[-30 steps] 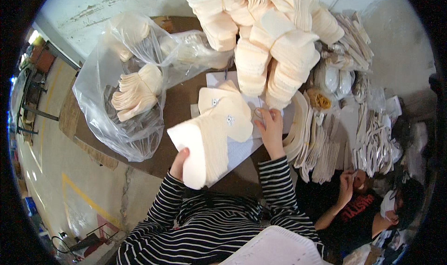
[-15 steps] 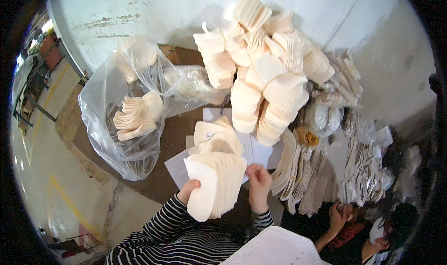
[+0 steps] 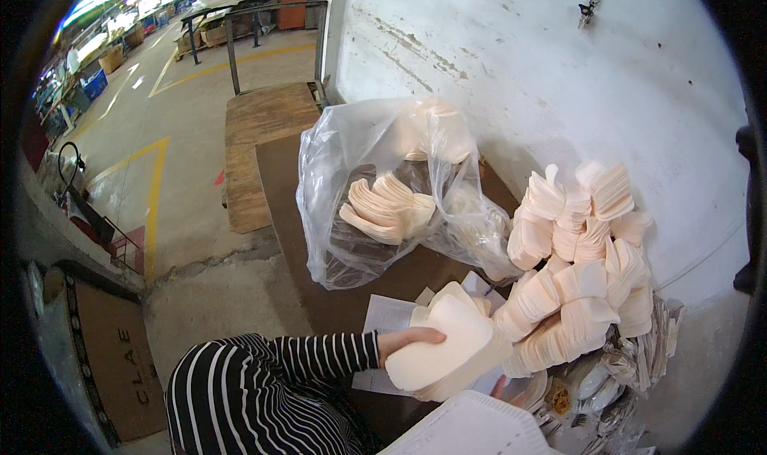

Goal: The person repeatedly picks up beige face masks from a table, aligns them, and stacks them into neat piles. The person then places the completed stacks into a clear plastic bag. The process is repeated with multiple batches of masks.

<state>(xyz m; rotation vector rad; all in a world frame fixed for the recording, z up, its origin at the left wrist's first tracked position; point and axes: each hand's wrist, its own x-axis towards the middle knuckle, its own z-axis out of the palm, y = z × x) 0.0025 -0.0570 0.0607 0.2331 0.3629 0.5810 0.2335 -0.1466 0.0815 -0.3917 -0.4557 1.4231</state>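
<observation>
My left hand (image 3: 411, 343) grips a stack of cream insole-shaped pads (image 3: 447, 347), its thumb lying across the top pad. The stack is tilted over white paper sheets (image 3: 387, 313) on the brown table. Beside the stack's lower right edge, only a fingertip of my right hand (image 3: 499, 387) shows. The rest of that hand is hidden behind the stack and a white thing (image 3: 479, 427) at the lower edge, so its grip cannot be seen. Just right of the held stack, tied bundles of similar pads (image 3: 579, 283) are heaped against the wall.
A clear plastic bag (image 3: 327, 215) with more pads (image 3: 387, 207) inside stands at the table's far left. Wrapped packs and strips (image 3: 603, 379) lie at the lower right. A wooden board (image 3: 268, 151) adjoins the table; a brown carton (image 3: 116, 351) stands at the left.
The view has swung left, so the table and heap appear farther right. The held stack now shows its broad top face instead of its edges. My right hand has become mostly hidden.
</observation>
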